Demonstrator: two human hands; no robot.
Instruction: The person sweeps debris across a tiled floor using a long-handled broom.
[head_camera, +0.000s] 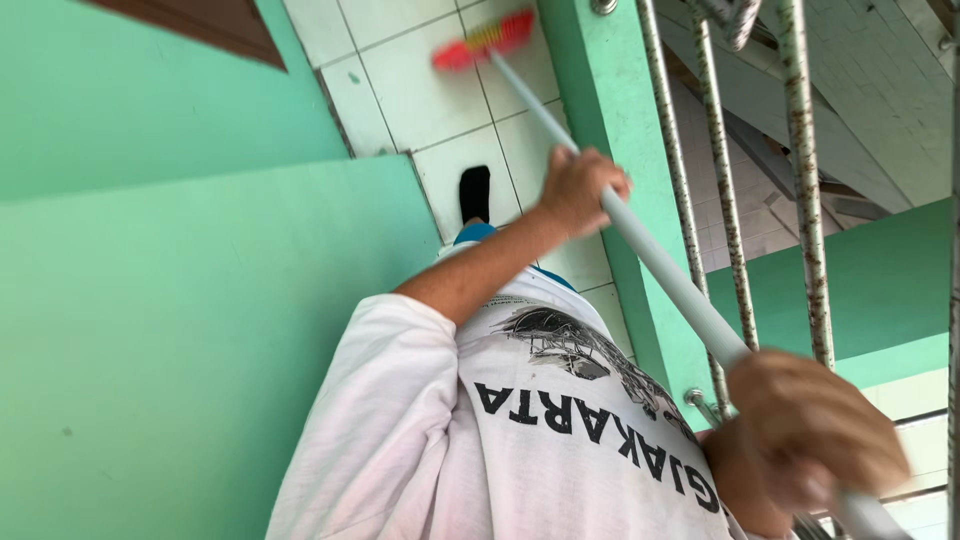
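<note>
I am looking down my own body at a broom with a red and yellow bristle head (485, 40) and a long pale grey handle (668, 275). The head is blurred and rests on the white tiled floor (420, 90). My left hand (580, 188) is closed around the handle partway down, with the arm reaching across my white printed shirt (520, 440). My right hand (805, 440) grips the upper end of the handle close to the camera, at the lower right. My foot in black (474, 192) stands on the tiles below the left hand.
A green wall (170, 300) fills the left side. A green post (590, 90) stands right of the tiles. Rusty white railing bars (810, 200) run down the right, with a stairwell and more green wall behind them.
</note>
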